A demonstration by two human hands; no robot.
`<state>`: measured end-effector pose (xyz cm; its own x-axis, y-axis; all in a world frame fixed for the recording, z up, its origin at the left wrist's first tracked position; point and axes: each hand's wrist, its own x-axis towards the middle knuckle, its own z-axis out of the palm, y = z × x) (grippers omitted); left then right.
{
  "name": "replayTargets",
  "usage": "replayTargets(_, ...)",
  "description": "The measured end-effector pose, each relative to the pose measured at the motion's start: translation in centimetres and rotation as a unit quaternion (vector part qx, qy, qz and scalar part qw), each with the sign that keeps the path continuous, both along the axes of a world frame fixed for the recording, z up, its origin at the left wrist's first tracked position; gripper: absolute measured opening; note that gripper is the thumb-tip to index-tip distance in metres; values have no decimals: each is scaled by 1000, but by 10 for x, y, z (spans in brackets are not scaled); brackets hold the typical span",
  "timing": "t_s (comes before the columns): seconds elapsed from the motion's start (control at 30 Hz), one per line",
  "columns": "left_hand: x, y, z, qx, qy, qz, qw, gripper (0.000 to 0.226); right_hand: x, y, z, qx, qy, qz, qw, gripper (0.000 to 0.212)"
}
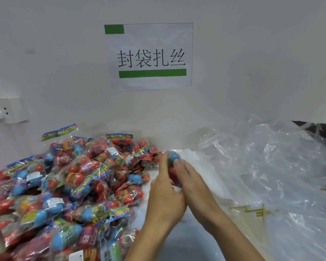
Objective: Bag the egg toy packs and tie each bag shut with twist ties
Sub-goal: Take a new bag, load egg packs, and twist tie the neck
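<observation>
Head view: crinkly clear egg pack [174, 167], red-and-blue.

Head camera is looking forward and slightly down from close range, facing the wall sign [148, 56] above the table [192, 240]; single view only.
</observation>
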<state>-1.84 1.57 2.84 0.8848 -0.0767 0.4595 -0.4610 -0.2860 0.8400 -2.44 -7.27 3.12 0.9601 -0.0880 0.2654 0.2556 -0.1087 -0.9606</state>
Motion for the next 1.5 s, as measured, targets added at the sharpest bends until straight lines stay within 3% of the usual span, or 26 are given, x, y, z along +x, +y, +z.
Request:
replayTargets(0.23, 7, 1, -5, -39, 51, -108, 992, 51, 7, -11, -4, 52, 37, -173, 983, 15)
replayTargets(0.33, 9, 5, -1, -30, 64, -94, 993, 44, 8, -19, -5, 78, 40, -196, 977, 17)
replayTargets(0.47, 18, 23, -5, 110, 57, 112, 986, 22, 8, -22, -5, 64, 32, -224, 972, 21)
replayTargets(0.57, 23, 44, -8, 321, 77, 242, 913, 29, 7, -22, -3, 62, 33, -216, 974, 21)
replayTargets(0.63, 23, 51, -10, 421, 115, 260, 861, 34, 5, -21, -2, 59, 34, -211, 975, 21)
replayTargets(0.87, 22, 52, -19, 469, 118, 283, 828, 41, 2, -19, 0, 51, 39, -196, 979, 21)
replayTargets(0.97, 22, 52, -16, 458, 125, 286, 832, 22, 1, -20, 0, 49, 41, -200, 978, 20)
replayTargets(1.03, 21, 50, -11, 427, 105, 298, 847, 12, 0, -20, 1, 51, 41, -201, 977, 20)
replayTargets(1.13, 21, 46, -2, 338, 27, 321, 884, 21, 0, -21, 2, 52, 40, -207, 976, 22)
replayTargets(1.2, 23, 46, 3, 211, -23, 308, 927, 24, 0, -21, 3, 55, 37, -213, 975, 23)
replayTargets(1.3, 23, 43, 11, -14, -5, 234, 972, 30, 1, -22, 4, 62, 34, -219, 973, 24)
replayTargets(1.37, 22, 38, 14, -164, 76, 162, 970, 32, 1, -21, 4, 61, 35, -225, 972, 24)
replayTargets(1.43, 21, 30, 17, -303, 162, 93, 934, 29, 2, -19, 3, 55, 34, -238, 969, 24)
replayTargets(1.5, 18, 22, 21, -400, 194, 41, 895, 25, 3, -19, 3, 57, 36, -245, 967, 23)
